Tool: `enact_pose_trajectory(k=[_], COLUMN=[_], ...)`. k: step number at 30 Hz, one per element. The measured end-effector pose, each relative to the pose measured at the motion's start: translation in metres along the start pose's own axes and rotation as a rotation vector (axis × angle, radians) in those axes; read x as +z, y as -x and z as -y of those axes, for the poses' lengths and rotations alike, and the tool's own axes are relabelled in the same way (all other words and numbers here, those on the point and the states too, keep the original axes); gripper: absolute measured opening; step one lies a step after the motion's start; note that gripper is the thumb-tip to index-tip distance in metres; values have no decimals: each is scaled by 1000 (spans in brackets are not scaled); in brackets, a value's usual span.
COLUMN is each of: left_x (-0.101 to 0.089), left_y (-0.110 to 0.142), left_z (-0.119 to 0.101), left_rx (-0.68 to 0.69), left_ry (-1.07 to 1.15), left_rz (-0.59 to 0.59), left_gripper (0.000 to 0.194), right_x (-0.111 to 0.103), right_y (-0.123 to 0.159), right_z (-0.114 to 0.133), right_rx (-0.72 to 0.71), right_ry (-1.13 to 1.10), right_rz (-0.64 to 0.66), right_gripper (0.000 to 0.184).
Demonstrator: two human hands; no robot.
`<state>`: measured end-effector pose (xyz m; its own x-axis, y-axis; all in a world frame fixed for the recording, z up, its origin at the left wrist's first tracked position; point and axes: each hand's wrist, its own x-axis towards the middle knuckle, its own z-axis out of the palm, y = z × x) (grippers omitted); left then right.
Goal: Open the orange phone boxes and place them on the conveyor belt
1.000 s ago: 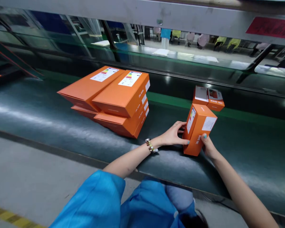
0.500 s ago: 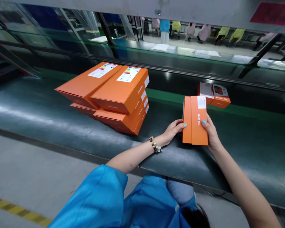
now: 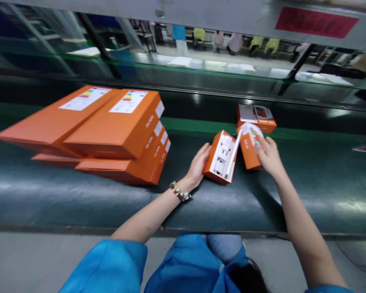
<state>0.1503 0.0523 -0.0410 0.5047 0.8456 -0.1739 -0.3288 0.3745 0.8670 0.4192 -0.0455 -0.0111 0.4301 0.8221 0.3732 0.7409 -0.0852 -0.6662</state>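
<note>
Where half a second ago the small box was shut and upright between both hands, now opened on the conveyor belt (image 3: pixel 79 195) — tray and lid parted. Left hand (image 3: pixel 198 165) cupped against the outer side of the orange tray (image 3: pixel 221 158), steadying it near the belt's middle, white charger parts showing inside. Right hand (image 3: pixel 266 154) curled around the lifted lid (image 3: pixel 249 148), fingers pinching its top edge, held tilted just right of the tray. Contents exposed, so judged open for a look inside. Counted: one opened box in two parts; one more small orange box (image 3: pixel 256 118) lying flat toward the far edge, behind the hands; four large flat orange boxes (image 3: pixel 110 122) stacked two by two at the left — labels up.
</note>
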Motion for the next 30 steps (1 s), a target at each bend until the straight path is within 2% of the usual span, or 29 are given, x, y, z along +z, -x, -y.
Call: enact_pose_trajectory(k=[2, 4, 8, 10, 12, 15, 18, 23, 28, 30], left_x=[-2, -3, 2, 1, -2, -10, -15, -19, -25, -25], left_y=[-3, -2, 7, 8, 5, 0, -1, -1, -20, -27], left_z=[1, 1, 2, 4, 7, 10, 12, 5, -14, -21], left_rx=[132, 177, 174, 188, 210, 277, 346, 383, 501, 509], left_ry=[-129, -271, -321, -359, -486, -672, -758, -1002, -1270, -1326], left_rz=[-132, -193, -54, -8, -18, 2, 45, 94, 268, 281], left_gripper=[62, 61, 60, 65, 65, 57, 60, 62, 57, 51], right_x=[10, 19, 23, 17, 12, 10, 19, 34, 37, 38], right_y=[10, 21, 40, 44, 46, 51, 62, 78, 75, 74], right_z=[3, 16, 51, 61, 65, 66, 66, 62, 63, 64], right_rx=[-5, -38, -132, -193, -245, -293, -338, -402, -450, -460], right_ry=[143, 192, 325, 366, 385, 409, 442, 469, 508, 522], right_rz=[84, 193, 456, 535, 573, 560, 478, 314, 318, 318], right_gripper=[91, 88, 74, 74, 75, 79, 83, 64, 61, 61])
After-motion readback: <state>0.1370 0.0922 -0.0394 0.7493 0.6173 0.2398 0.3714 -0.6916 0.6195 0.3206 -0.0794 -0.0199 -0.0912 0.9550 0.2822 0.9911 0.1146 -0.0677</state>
